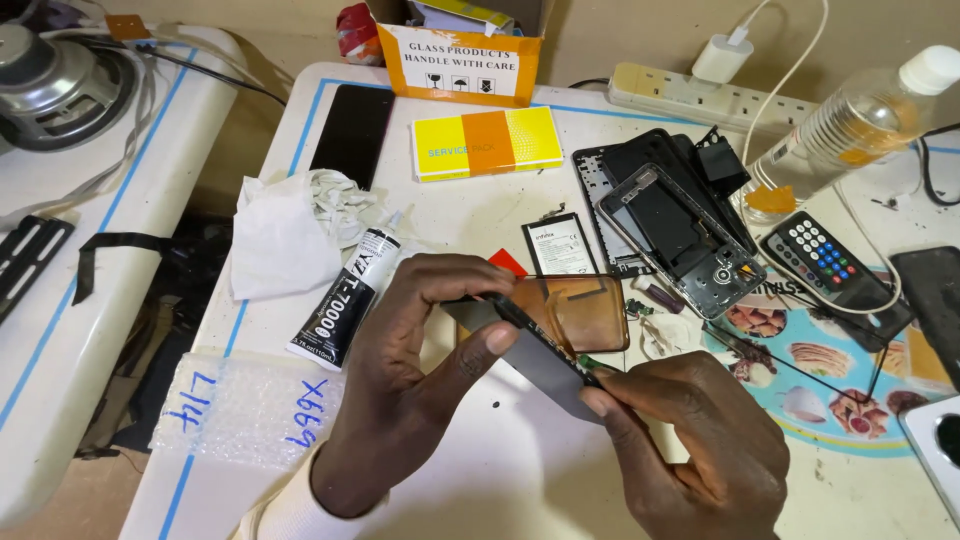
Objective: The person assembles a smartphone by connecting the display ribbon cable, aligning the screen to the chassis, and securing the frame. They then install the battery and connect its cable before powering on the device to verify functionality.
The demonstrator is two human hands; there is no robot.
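Dark glass catches the eye first: a thin phone screen panel (535, 345) is held tilted above the white tabletop (480, 470), edge toward the camera. The left hand (420, 370) is clamped on its upper left end, thumb pressed on the flat grey face and fingers curled over the top edge. The right hand (690, 440) pinches the lower right end between thumb and forefinger. The two hands stand apart, one at each end of the panel.

Just behind the panel lies a translucent brown phone cover (585, 310), partly hidden by it. A small red piece (508, 262) peeks out beside the left fingers. Further back a phone battery (560, 245) lies flat, and to its right an opened phone frame (680, 240) rests on other dark phone parts.

Left of the hands a black glue tube (350, 295) lies slanted with its nozzle pointing up and right, touching a crumpled white cloth (285, 235). A sheet of bubble wrap (250, 410) with blue handwriting sits at the tabletop's near left edge. At the back are a yellow and orange box (487, 142), an orange-trimmed carton (460, 62) and a dark phone (350, 132) lying face down. On the right stand a power strip (710, 100), a clear bottle (850, 125) on its side and a small keypad device (825, 260).
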